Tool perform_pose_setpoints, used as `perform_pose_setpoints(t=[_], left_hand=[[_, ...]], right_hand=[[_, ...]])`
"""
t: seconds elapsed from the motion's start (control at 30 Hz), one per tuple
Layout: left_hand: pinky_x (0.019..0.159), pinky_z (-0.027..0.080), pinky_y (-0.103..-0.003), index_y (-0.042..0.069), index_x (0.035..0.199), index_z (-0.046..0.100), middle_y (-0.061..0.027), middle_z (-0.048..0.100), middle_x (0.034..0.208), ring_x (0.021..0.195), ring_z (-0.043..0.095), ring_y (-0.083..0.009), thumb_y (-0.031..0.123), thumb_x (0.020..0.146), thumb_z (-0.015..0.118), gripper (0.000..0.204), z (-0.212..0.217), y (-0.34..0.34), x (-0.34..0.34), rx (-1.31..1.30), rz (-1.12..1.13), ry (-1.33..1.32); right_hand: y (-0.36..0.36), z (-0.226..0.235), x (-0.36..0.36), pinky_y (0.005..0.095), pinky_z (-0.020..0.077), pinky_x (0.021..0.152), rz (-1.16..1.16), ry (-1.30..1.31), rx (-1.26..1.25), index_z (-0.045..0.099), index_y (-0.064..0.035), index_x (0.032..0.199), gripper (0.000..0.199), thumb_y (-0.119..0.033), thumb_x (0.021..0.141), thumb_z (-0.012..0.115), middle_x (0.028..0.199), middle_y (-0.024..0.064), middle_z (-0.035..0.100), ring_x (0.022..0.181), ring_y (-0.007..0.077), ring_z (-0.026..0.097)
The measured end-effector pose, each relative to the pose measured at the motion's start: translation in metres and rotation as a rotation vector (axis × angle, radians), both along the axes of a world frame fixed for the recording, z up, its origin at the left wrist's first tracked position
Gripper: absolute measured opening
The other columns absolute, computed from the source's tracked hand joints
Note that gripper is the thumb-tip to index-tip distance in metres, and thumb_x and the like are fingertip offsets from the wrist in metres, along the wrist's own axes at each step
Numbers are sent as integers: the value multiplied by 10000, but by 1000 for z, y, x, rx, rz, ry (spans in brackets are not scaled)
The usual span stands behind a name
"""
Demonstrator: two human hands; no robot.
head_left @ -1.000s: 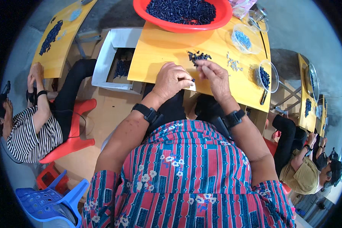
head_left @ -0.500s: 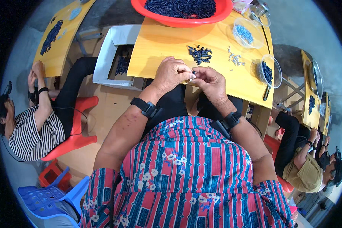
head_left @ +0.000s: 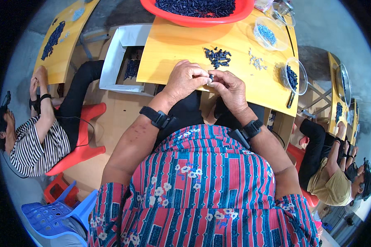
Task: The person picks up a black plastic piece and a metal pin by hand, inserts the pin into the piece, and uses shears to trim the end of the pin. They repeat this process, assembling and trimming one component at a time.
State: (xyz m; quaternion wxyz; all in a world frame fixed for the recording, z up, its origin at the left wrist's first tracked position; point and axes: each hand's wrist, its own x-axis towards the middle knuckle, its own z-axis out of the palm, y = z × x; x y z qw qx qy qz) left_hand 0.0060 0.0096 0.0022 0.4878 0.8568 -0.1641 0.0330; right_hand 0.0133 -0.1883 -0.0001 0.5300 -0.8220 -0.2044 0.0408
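- A second yellow table [head_left: 59, 57] is seen at the upper left of the frame, with a streak of dark parts [head_left: 52, 35] along it; a person in a striped top [head_left: 37, 144] is seated beside it on a red chair [head_left: 82, 142].
- A blue plastic stool [head_left: 57, 216] is found at the lower left edge.
- A white-walled box [head_left: 115, 57] is set just left of the main yellow table [head_left: 173, 49], and bare floor is left between it and the red chair.
- The near edge of the main table runs just under both hands; bare tabletop is left to the left of them.
- The left hand [head_left: 185, 80] is curled, its fingertips [head_left: 205, 77] pinched on a small dark part [head_left: 211, 77] at frame centre.
- The right hand [head_left: 231, 88] is likewise curled, its fingertips [head_left: 218, 78] closed on the same small dark part from the other side, so the part is held between the two hands just above the table's near edge.
- A small pile of dark parts [head_left: 218, 57] lies on the table just above the hands, apart from them.
- A red basin [head_left: 198, 18] of dark parts fills the top centre.
- A scatter of pale small pieces [head_left: 255, 62] lies right of the pile.
- Two clear bowls [head_left: 270, 35] [head_left: 294, 76] stand at the upper right, one with blue pieces, one with dark ones.
- Another seated person [head_left: 334, 173] is seen at the right edge.
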Motion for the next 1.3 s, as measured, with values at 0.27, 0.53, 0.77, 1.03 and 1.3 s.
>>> perform_pose_setpoints(t=[0.27, 0.53, 0.77, 1.03, 1.3], left_hand=[[900, 398, -377, 99, 784, 713, -24, 685, 770, 749, 603, -211, 226, 824, 698, 133, 2, 1, 0, 10, 1, -10], [866, 407, -372, 81, 797, 711, -48, 682, 773, 745, 596, -222, 219, 807, 703, 138, 3, -5, 2, 27, -18, -37], [822, 424, -384, 54, 753, 644, -77, 651, 716, 699, 595, -255, 203, 777, 701, 161, -4, -3, -5, -11, 96, -75], [886, 420, -386, 59, 777, 614, -66, 629, 718, 725, 595, -255, 152, 788, 684, 117, -4, 1, -12, -1, 114, -50], [857, 430, -381, 59, 777, 608, -63, 633, 726, 720, 595, -250, 130, 777, 703, 118, 0, 2, -14, 77, 125, -104]], right_hand=[[0, -2, 1, 261, 530, 759, 26, 85, 87, 689, -90, 1137, 325, -27, 820, 713, 853, 55, 649, 798, 140, 645], [-2, -5, 2, 254, 520, 742, 13, 120, 158, 701, -82, 1121, 323, -4, 809, 716, 854, 42, 638, 783, 129, 622], [-15, -3, 2, 260, 504, 688, -50, 50, 118, 715, -54, 1081, 275, -15, 809, 705, 829, 63, 644, 735, 139, 611], [-95, 32, -24, 330, 499, 617, -407, -250, -246, 660, -30, 772, 95, -67, 787, 747, 742, 110, 637, 654, 252, 617], [-185, 17, -19, 429, 486, 743, -855, -360, -624, 615, -46, 932, 277, -202, 773, 781, 866, 130, 629, 814, 335, 613]])
